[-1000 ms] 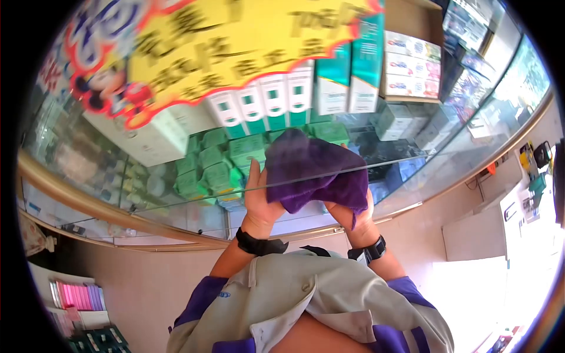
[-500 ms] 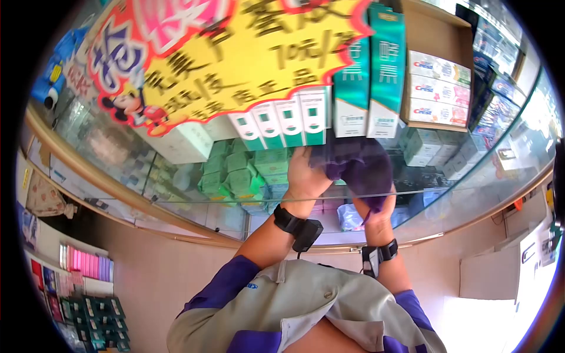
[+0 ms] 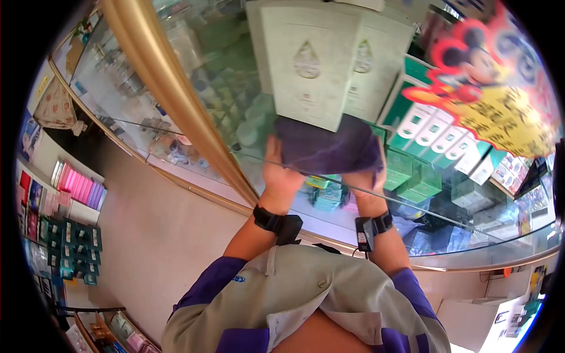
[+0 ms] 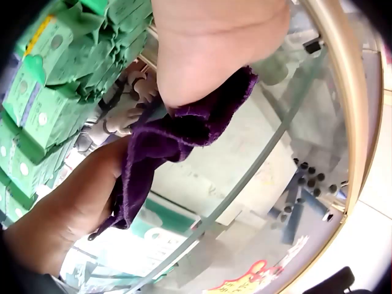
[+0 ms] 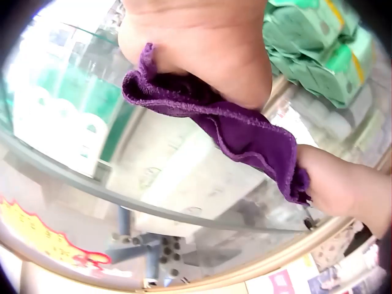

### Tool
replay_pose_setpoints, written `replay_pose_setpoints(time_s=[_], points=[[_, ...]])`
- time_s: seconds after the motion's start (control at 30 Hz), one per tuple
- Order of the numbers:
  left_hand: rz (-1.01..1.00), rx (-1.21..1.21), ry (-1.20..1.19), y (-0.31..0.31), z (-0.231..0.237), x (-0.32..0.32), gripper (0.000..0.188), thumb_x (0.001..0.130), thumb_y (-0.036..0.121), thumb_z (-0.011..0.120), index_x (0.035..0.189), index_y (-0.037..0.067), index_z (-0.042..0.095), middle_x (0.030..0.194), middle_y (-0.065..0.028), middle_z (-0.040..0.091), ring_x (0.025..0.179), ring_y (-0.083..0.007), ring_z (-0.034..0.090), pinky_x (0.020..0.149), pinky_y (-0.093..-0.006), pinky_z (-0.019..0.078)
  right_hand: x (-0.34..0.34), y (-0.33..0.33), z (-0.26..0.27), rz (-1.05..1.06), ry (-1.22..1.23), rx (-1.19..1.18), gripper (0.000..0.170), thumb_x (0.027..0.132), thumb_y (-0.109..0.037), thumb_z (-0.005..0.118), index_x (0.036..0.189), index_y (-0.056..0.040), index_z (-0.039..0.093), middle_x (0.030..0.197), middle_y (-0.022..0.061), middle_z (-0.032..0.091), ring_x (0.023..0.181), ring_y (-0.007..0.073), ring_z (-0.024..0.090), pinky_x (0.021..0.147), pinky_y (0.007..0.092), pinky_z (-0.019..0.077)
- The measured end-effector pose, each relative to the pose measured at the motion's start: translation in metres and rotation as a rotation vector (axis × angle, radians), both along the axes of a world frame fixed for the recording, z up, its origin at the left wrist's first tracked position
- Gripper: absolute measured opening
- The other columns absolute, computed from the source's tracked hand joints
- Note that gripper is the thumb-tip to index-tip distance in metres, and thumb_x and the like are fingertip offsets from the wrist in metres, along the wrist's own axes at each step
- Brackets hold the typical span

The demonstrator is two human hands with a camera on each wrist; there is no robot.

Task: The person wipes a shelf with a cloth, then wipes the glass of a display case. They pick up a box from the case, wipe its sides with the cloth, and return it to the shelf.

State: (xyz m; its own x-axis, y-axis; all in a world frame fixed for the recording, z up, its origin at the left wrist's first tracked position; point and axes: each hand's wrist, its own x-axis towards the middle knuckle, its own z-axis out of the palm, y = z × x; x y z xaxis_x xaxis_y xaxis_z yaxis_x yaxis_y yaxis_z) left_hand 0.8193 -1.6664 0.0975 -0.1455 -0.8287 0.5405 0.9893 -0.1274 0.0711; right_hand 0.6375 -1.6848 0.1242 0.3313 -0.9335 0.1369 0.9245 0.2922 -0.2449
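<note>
A dark purple cloth [image 3: 329,150] spans between my two hands, close beneath the glass top of a display counter. My left hand [image 3: 282,176] holds its left side, and my right hand [image 3: 368,182] grips the opposite side. Most of the fingers are hidden in or behind the fabric. In the left wrist view the cloth [image 4: 150,153] is bunched, its frayed edge hanging between the hands. The right wrist view shows the same cloth [image 5: 245,131] stretched in folds from one hand to the other. A tall white box [image 3: 309,65] on the glass overlaps the cloth's upper part.
The glass edge [image 3: 435,212] crosses over both hands. Green packets [image 3: 421,176] are stacked below the glass to the right. A yellow price sign [image 3: 512,120] and white-green cartons stand beyond them. A gold rail [image 3: 176,94] runs along the left. Shelves with pink items [image 3: 82,182] stand at far left.
The view and body have swung left along the counter, so the sign now lies at the right. The cloth, held in both hands, has moved from near the green cartons to beneath the white boxes.
</note>
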Motion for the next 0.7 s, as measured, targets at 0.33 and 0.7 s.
replay_pose_setpoints(time_s=[0.33,0.7], points=[[-0.087,0.205,0.012,-0.016,0.004,0.022,0.06,0.104,0.045,0.019,0.142,0.005,0.042,0.148,-0.0147,0.043,0.136,-0.0342,0.038,0.115,-0.0499,0.0268,0.005,-0.013,-0.032,0.145,-0.106,-0.098,0.047,0.102,-0.042,0.037,0.129,-0.0079,0.055,0.127,0.0128,0.06,0.119,0.0316,0.054,0.109,0.046,0.0363],[-0.499,0.099,-0.045,-0.045,0.016,-0.141,0.047,0.104,0.034,0.03,0.132,0.003,0.05,0.136,-0.0138,0.054,0.125,-0.0303,0.05,0.11,-0.0469,0.0337,-0.145,0.031,-0.028,-0.757,0.802,-0.411,0.031,0.099,-0.017,0.036,0.119,-0.0035,0.055,0.121,0.0124,0.06,0.111,0.0242,0.057,0.097,0.0358,0.0458]])
